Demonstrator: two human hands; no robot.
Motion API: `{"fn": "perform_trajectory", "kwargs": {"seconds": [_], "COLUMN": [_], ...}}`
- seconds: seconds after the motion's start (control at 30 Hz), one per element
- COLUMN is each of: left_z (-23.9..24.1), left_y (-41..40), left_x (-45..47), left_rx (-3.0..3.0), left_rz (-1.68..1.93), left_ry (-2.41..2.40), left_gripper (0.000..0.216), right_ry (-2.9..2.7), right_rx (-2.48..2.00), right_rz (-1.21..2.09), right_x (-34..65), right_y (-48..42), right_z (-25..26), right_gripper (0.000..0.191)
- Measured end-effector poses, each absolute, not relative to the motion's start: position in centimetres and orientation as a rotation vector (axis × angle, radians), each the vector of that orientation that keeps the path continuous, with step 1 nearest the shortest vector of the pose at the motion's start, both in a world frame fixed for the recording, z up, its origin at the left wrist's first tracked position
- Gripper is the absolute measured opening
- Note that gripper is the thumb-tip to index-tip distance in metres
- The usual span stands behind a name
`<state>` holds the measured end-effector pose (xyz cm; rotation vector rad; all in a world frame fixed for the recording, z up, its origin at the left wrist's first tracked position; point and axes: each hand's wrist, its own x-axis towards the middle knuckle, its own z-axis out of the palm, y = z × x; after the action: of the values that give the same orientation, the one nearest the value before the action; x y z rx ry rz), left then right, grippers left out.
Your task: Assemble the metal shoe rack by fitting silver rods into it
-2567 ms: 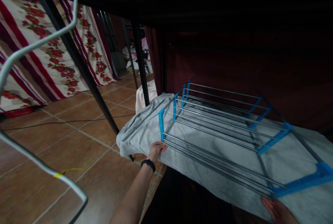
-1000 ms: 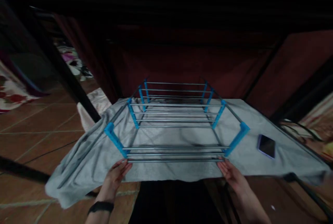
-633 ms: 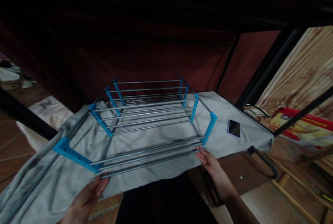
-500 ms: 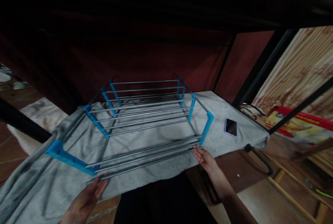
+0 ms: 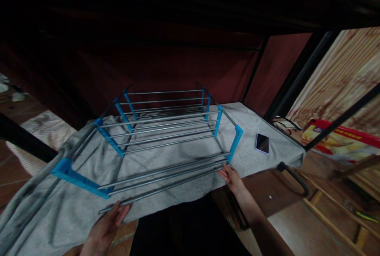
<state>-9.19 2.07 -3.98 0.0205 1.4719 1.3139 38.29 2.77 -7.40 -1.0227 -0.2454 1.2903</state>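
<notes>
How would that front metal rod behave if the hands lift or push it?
The front metal rod is probably stiff, running straight from the left hand to the right hand. Its thinness suggests it's fairly light. It looks round, so it may roll if released, though the soft grey cloth might slow it.

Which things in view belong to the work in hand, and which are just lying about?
Apparently part of it:
- nearest metal rod, held by the left hand and right hand
- blue-bracketed rack
- grey cloth beneath the rack

Apparently lying about:
- phone on the cloth
- red-and-yellow box, right
- striped cloth, left
</notes>
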Motion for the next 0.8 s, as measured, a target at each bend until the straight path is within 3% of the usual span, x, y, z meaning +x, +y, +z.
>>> {"fn": "perform_trajectory", "kwargs": {"seconds": [0.5,0.63,0.8], "left_z": [-3.2,-2.9,-3.4], "left_y": [1.3,0.4,-0.3], "left_x": [-7.8,-6.7,-5.8], "left_rx": [-0.045,-0.06,-0.029], "left_rz": [1.347,1.419,1.451], "left_ry": [1.355,1.271,1.146], "left_gripper": [0.022,0.021,0.017], "right_ry": [-0.235,-0.23,-0.231], "right_rx": [-1.163,-1.231,-1.298], "right_rz": [1.306,1.321,1.35], "right_x": [39.2,41.4,43.7], "right_y": [1.9,1.7,1.8], "right_z": [-7.2,-9.1,-11.7], "right_gripper": [0.028,0.034,0.028]}}
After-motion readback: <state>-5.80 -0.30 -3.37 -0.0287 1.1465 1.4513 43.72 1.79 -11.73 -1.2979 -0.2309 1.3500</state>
